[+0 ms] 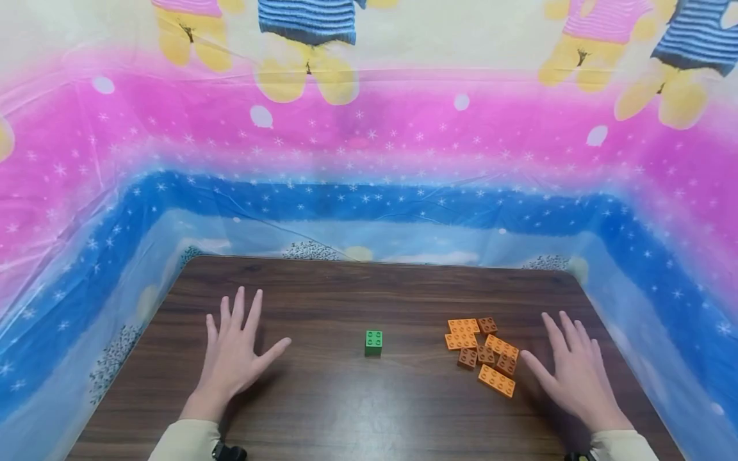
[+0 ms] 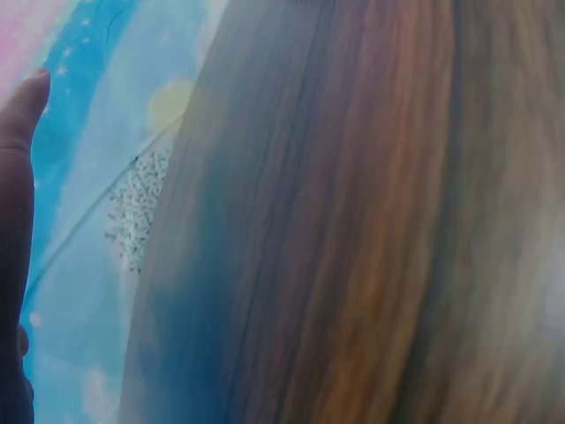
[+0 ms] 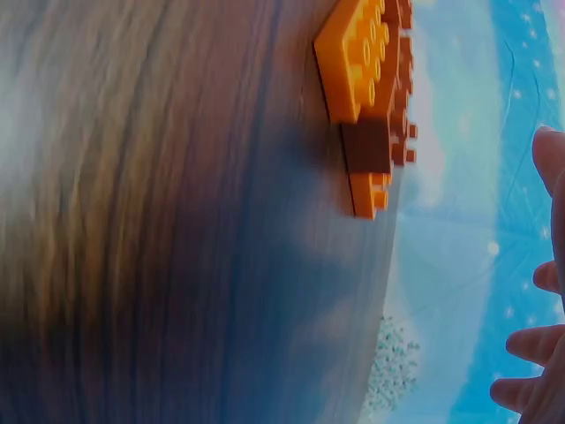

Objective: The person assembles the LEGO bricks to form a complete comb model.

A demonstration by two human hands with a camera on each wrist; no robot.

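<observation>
My left hand (image 1: 232, 355) hovers over the left side of the wooden table with its fingers spread, holding nothing. A green building brick (image 1: 373, 343) with a two-by-two top sits near the table's middle, between the hands. My right hand (image 1: 576, 374) is spread out on the right, its thumb close to a loose group of bricks. In that group lie several orange bricks (image 1: 497, 381) and several smaller brown bricks (image 1: 467, 358), side by side. The right wrist view shows an orange brick (image 3: 353, 62) and a brown brick (image 3: 367, 146) near the fingers.
The dark wooden table (image 1: 323, 410) has its far edge against a patterned pink and blue cloth (image 1: 369, 128), which also hangs along both sides. A dark strap (image 1: 229, 451) sits at the left wrist.
</observation>
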